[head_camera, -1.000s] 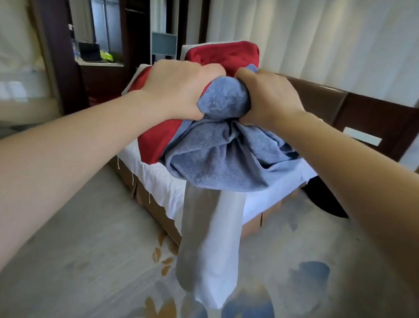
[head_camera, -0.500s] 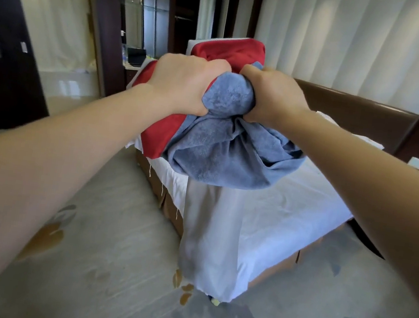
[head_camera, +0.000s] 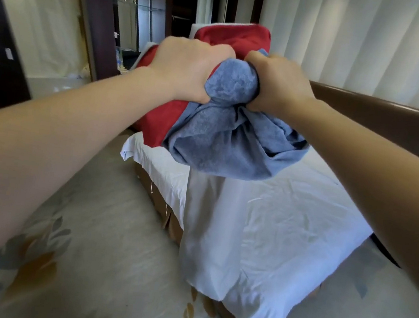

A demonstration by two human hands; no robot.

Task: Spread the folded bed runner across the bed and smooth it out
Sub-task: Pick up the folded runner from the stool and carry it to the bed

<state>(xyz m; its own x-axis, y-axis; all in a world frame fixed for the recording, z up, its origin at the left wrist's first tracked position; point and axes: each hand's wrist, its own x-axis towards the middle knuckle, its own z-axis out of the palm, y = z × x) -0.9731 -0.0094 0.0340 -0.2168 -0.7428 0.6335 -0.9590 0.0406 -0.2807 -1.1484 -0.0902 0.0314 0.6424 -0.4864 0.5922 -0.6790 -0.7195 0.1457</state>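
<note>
1. Behind and to the right of the fingers [head_camera: 218,49], a white wall covering of tall vertical folds [head_camera: 367,41] catches soft daylight.
2. Below it, right of the fingers, runs a dark brown glossy padded headboard [head_camera: 376,115].
3. Under the fingers stands a bed [head_camera: 288,223] dressed in a wrinkled white sheet. Its tan fabric base [head_camera: 156,194] shows beneath the sheet's hanging edge.
4. Below and left of the fingers lies a grey-beige carpet [head_camera: 111,239] patterned with orange and blue leaf shapes.
5. Far left of the fingers, a sheer white curtain [head_camera: 41,27] glows beside a dark wooden frame [head_camera: 95,21].
6. Above the fingers, a dark doorway [head_camera: 182,1] opens further back.
</note>
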